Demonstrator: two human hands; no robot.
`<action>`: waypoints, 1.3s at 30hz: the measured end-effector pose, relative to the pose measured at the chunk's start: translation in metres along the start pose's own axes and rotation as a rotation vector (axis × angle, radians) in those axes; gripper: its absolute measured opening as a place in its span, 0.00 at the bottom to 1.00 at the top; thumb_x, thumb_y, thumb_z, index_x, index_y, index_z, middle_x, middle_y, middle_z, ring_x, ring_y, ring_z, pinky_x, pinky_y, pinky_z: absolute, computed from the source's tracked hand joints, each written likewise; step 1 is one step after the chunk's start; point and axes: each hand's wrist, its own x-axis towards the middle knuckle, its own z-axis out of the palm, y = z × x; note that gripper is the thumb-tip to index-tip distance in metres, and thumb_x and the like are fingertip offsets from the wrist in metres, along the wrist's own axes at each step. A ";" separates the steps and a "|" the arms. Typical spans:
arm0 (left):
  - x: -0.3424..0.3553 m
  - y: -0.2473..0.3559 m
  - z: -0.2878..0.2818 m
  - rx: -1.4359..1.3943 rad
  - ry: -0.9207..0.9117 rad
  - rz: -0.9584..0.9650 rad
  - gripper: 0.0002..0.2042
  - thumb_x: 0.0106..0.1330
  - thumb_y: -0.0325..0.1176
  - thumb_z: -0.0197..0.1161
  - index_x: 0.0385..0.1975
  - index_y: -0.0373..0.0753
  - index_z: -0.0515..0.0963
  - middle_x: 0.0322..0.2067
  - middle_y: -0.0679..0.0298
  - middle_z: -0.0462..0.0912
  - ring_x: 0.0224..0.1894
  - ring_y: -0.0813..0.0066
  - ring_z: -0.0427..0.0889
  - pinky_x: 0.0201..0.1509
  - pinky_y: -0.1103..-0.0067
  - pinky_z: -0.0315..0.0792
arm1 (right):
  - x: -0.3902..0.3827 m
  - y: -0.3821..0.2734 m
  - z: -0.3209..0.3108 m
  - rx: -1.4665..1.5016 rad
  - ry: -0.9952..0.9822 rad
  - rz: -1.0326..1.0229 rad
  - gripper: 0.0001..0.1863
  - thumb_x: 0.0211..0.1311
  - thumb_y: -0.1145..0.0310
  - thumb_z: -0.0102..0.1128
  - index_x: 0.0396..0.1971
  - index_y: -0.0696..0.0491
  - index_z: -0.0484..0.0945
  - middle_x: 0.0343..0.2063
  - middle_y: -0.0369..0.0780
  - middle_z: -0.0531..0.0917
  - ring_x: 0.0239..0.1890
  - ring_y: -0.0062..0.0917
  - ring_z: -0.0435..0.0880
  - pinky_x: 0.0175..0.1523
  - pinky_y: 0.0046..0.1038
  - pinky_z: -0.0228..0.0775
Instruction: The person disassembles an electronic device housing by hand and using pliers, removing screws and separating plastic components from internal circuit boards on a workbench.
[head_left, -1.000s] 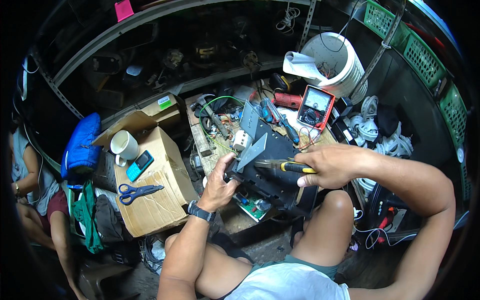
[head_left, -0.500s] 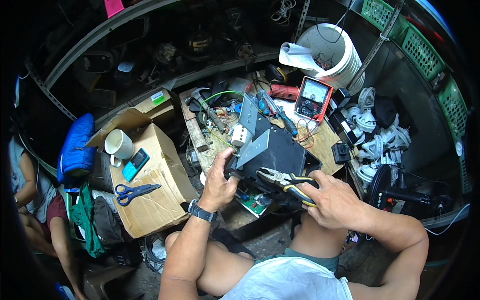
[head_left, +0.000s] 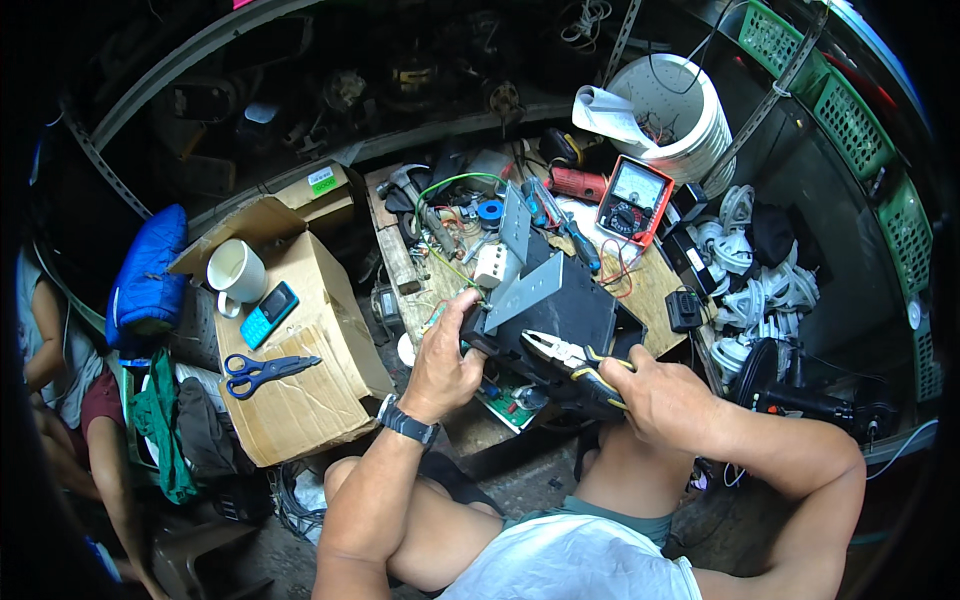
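My left hand (head_left: pixel 443 358) grips the left edge of a black casing (head_left: pixel 560 300), thumb pointing up along its side. Two grey metal plates (head_left: pixel 527 292) stand up from the casing, with a white block (head_left: pixel 490 266) beside them. Under the casing's near side hangs a green circuit board (head_left: pixel 512 408) with components on it. My right hand (head_left: pixel 660 398) is closed round combination pliers (head_left: pixel 572 358) with yellow-and-black handles. The jaws point up and left over the casing's near edge; whether they touch it I cannot tell.
An orange-framed analog multimeter (head_left: pixel 635 200), screwdriver (head_left: pixel 580 245) and hammer (head_left: pixel 408 185) lie across the wooden bench. At left, a cardboard box (head_left: pixel 340 350) bears a mug (head_left: pixel 237 272), phone (head_left: pixel 268 315) and scissors (head_left: pixel 262 374). A white bucket (head_left: pixel 690 110) stands behind. Another person (head_left: pixel 75 380) sits far left.
The pliers have tilted, their handles swinging down and their jaws staying over the casing's near edge. My left hand keeps its hold. The whole view has shifted slightly.
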 end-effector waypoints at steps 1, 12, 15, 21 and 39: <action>0.000 0.001 -0.001 -0.005 -0.001 -0.002 0.31 0.62 0.22 0.67 0.67 0.39 0.67 0.52 0.48 0.82 0.54 0.48 0.85 0.60 0.65 0.75 | 0.002 0.002 -0.003 0.009 -0.008 -0.005 0.24 0.62 0.71 0.60 0.59 0.52 0.69 0.39 0.56 0.77 0.33 0.53 0.88 0.34 0.51 0.78; 0.000 0.001 0.000 -0.011 -0.002 -0.049 0.30 0.64 0.24 0.67 0.68 0.38 0.67 0.52 0.49 0.82 0.55 0.49 0.85 0.61 0.65 0.75 | -0.003 0.003 0.025 -0.041 0.261 -0.063 0.24 0.52 0.66 0.69 0.51 0.49 0.75 0.42 0.49 0.73 0.41 0.43 0.83 0.37 0.45 0.72; 0.000 0.001 -0.001 -0.005 -0.001 -0.046 0.30 0.64 0.24 0.67 0.67 0.38 0.67 0.52 0.49 0.82 0.55 0.50 0.85 0.61 0.65 0.75 | -0.002 -0.001 0.021 -0.041 0.201 -0.040 0.25 0.51 0.66 0.70 0.52 0.49 0.74 0.42 0.49 0.73 0.41 0.44 0.83 0.38 0.45 0.72; 0.000 -0.003 0.001 -0.018 0.008 -0.023 0.30 0.64 0.25 0.68 0.67 0.38 0.67 0.52 0.49 0.82 0.54 0.50 0.85 0.61 0.66 0.75 | -0.003 -0.003 0.019 0.083 0.102 -0.028 0.27 0.55 0.72 0.68 0.55 0.53 0.70 0.43 0.53 0.71 0.40 0.50 0.83 0.43 0.51 0.74; 0.001 -0.003 -0.002 -0.044 -0.001 -0.045 0.29 0.65 0.27 0.68 0.66 0.39 0.67 0.51 0.48 0.83 0.54 0.48 0.86 0.59 0.65 0.76 | 0.008 0.017 0.031 0.081 0.196 -0.112 0.27 0.51 0.70 0.71 0.53 0.51 0.72 0.43 0.49 0.74 0.43 0.46 0.84 0.40 0.48 0.76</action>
